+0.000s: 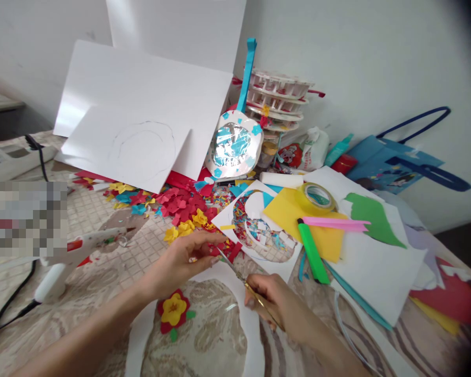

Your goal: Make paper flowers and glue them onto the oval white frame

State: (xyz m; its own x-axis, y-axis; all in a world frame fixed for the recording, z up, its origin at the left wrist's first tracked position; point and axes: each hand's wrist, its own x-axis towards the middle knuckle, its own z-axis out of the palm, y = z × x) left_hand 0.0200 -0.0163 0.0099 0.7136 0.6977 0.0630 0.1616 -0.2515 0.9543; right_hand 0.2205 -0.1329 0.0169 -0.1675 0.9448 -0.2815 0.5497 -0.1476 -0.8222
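My right hand (pixel 272 301) is closed round the gold handles of small scissors (pixel 241 278), whose blades point up and left towards my other hand. The fingers of my left hand (pixel 184 257) are bent together near the blade tips; a small bit of green seems to be between or below them, too small to make out. Under both hands lies a white paper ring (pixel 135 340) with a wavy edge. A red and yellow paper flower (pixel 174 310) with green leaves sits inside the ring at its left.
A glue gun (pixel 68 254) with a cord lies at left. Beyond my hands are red paper scraps (pixel 182 204), a cut white sheet (pixel 286 262) and a tape roll (pixel 317 196). A green highlighter (pixel 313 254) is at right, a decorated round piece (pixel 235 146) behind.
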